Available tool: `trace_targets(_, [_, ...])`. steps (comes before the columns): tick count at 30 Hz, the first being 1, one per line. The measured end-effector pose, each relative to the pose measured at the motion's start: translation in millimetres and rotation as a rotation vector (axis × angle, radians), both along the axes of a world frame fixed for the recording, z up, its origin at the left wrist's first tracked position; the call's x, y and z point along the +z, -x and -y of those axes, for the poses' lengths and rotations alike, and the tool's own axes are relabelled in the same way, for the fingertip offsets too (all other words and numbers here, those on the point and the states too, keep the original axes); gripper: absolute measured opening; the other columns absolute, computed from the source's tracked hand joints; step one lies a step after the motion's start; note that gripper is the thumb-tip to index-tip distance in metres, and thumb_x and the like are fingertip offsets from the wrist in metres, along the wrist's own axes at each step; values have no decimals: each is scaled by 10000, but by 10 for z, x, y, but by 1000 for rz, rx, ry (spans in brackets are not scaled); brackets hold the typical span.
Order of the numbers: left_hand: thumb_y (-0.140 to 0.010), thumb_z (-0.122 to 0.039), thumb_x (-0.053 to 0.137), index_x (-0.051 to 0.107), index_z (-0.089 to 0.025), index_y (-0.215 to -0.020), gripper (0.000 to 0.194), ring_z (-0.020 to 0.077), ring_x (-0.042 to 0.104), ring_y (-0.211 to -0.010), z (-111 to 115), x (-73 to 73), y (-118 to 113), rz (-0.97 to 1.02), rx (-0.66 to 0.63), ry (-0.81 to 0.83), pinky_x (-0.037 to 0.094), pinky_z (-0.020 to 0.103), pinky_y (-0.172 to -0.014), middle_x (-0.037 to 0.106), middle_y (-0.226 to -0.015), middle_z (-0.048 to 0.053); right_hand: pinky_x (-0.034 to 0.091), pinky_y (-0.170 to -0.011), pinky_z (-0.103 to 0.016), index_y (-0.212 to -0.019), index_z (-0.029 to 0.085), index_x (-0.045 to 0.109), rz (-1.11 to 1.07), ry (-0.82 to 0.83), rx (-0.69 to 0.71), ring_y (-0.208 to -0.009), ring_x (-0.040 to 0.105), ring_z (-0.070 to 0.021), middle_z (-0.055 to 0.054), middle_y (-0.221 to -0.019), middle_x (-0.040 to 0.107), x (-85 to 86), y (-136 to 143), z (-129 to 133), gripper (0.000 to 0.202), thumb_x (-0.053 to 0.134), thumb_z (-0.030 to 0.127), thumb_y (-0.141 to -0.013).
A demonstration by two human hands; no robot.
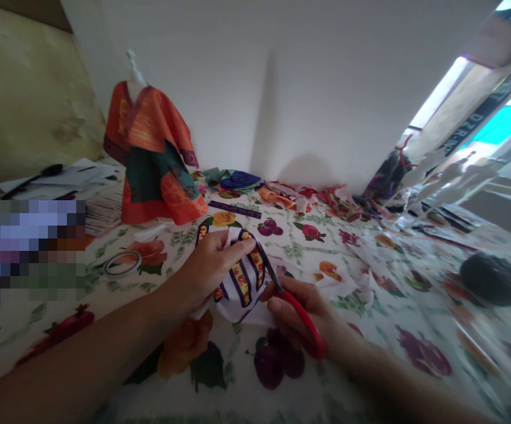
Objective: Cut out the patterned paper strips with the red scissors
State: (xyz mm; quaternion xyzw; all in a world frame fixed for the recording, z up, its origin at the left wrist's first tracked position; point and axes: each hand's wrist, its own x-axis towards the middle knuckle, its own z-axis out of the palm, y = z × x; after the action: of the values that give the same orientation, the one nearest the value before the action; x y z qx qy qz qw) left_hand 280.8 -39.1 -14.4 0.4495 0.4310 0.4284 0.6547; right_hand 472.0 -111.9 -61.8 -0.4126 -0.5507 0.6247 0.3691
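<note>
My left hand (pixel 213 262) is closed on a piece of white fabric (pixel 240 280) printed with dark and yellow-red patterned bands. Its thumb presses on top of the cloth near the upper edge. In my right hand (pixel 299 309) is a pair of scissors (pixel 302 321) with red handles. The blades point up and to the left, along the right edge of the fabric; whether they are parted I cannot tell. Part of the fabric lies hidden behind my left fingers.
A small dress form (pixel 149 141) wearing an orange and green robe stands at the back left. A roll of tape (pixel 122 263) lies left of my arm. Fabric scraps (pixel 237 180) run along the wall. A dark fuzzy object (pixel 496 278) and white figurines (pixel 441 171) are on the right.
</note>
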Motion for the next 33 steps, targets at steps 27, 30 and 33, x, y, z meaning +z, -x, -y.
trace_targets(27, [-789,-352,801,706,-190,-766,190,153,688,-592,-24,-86,20,-42,-34,-44,556,226,-554,749,-687,3,321,-375,-129,-897,171,624,64,17,-32,-417,451,-65,64,-563,541,43,29,9,333,763,465,-971])
trace_targets(30, [-785,-361,802,712,-195,-759,191,155,689,-594,-20,-75,17,-51,-34,-50,555,228,-557,749,-688,1,308,-372,-133,-879,177,606,84,27,-45,-412,443,-67,70,-542,518,64,38,6,375,740,515,-973])
trace_targets(33, [-787,-352,793,712,-197,-756,178,159,694,-594,0,-55,13,-64,-17,-44,558,234,-557,753,-692,3,312,-368,-133,-895,178,612,65,32,-39,-409,436,-65,71,-551,517,58,38,3,365,753,506,-971])
